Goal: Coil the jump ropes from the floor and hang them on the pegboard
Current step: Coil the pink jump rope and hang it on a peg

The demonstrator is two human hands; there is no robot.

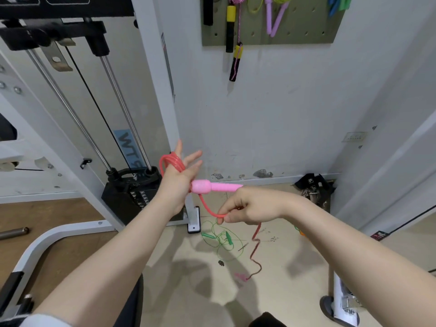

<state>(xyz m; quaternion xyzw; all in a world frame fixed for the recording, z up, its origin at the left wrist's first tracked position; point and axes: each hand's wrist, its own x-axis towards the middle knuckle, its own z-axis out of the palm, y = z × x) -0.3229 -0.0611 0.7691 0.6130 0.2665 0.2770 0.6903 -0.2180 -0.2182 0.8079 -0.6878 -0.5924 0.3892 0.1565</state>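
A pink-red jump rope [171,161] is looped several times around my left hand [180,178], whose fingers are spread; its pink handle [212,186] lies across that palm. My right hand [247,208] pinches the rope's loose length [208,210] just below the handle. The remaining cord trails down to the floor, ending at a second pink handle [241,277]. A green jump rope [223,238] lies tangled on the floor beneath my hands. The olive pegboard [304,31] hangs on the wall above, with several ropes on it.
A white cable machine with a black weight stack [128,192] stands to the left. Black straps and metal clips [315,187] lie by the wall at the right. A white frame foot [342,303] sits at the lower right. An orange item [301,232] peeks out past my right forearm.
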